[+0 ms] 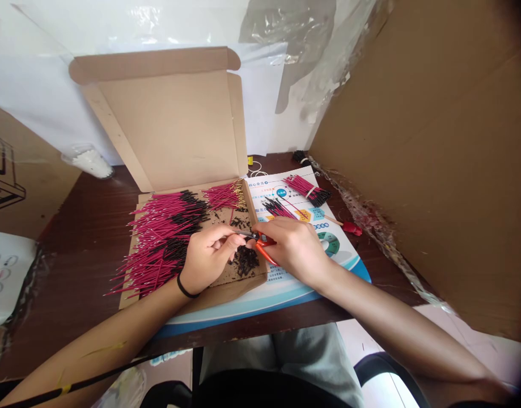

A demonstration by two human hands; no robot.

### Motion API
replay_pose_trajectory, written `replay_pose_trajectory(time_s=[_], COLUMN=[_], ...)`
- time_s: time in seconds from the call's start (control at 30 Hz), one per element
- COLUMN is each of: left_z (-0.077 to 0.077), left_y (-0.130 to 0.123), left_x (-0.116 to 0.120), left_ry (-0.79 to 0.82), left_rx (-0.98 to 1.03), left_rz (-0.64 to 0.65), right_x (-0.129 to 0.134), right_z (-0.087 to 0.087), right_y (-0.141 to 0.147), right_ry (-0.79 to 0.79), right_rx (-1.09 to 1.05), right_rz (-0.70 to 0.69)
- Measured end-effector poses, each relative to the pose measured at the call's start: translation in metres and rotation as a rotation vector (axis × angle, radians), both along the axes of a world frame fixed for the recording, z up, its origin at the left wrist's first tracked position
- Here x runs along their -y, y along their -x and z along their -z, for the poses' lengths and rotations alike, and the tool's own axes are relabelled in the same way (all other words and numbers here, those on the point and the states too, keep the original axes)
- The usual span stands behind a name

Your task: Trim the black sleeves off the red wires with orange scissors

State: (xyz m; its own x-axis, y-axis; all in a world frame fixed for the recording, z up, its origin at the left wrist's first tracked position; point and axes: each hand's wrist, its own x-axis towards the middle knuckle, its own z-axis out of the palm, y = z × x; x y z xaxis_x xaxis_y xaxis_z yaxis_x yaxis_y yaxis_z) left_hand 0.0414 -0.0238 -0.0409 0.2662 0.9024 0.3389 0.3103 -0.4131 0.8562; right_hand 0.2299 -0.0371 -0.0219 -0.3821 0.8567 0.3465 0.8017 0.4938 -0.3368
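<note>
My right hand (296, 243) is closed around orange-handled scissors (266, 249), whose grey blades point left over an open cardboard box (226, 292). Close to the blades, my left hand (209, 252) is pinched, thumb against fingers; anything between the fingertips is too small to make out. A large heap of red wires with black sleeves (162, 238) fills the left side of the box. Toward its back lies a smaller bunch of red wires with brass-coloured ends (224, 195). Black scraps (245, 260) are scattered on the box floor beneath my hands.
The box lid (179, 124) stands raised against the wall. On a printed sheet (349, 266) lie loose red-and-black wires (279, 208) and a banded bundle (306, 190). A cardboard panel (434, 158) borders the right. A cup of white pieces (92, 163) lies back left.
</note>
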Motion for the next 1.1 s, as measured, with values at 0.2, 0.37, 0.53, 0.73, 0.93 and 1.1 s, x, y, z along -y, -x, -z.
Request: replay_pose_trajectory(time_s=[0.2, 0.37, 0.53, 0.73, 0.93, 1.1], left_z=[0.0018, 0.0033, 0.0018, -0.0002, 0.0018, 0.0020], left_y=[-0.0011, -0.0005, -0.0013, -0.0012, -0.0001, 0.0007], left_x=[-0.0001, -0.0020, -0.0037, -0.0025, -0.0020, -0.0022], left_ry=[0.057, 0.095, 0.089, 0.069, 0.064, 0.065], left_rx=[0.066, 0.087, 0.092, 0.071, 0.064, 0.039], left_rz=[0.020, -0.049, -0.049, -0.028, 0.000, 0.014], right_x=[-0.0025, -0.0045, -0.0029, -0.0007, -0.0014, -0.0015], right_z=[0.0017, 0.0006, -0.0003, -0.0008, -0.0004, -0.0024], right_y=[-0.0002, -0.0005, 0.0004, 0.0011, 0.0001, -0.0021], right_ry=[0.015, -0.001, -0.025, 0.007, 0.026, 0.021], right_rx=[-0.038, -0.154, -0.139, -0.145, -0.133, -0.057], right_rz=[0.044, 0.040, 0.024, -0.009, -0.017, -0.032])
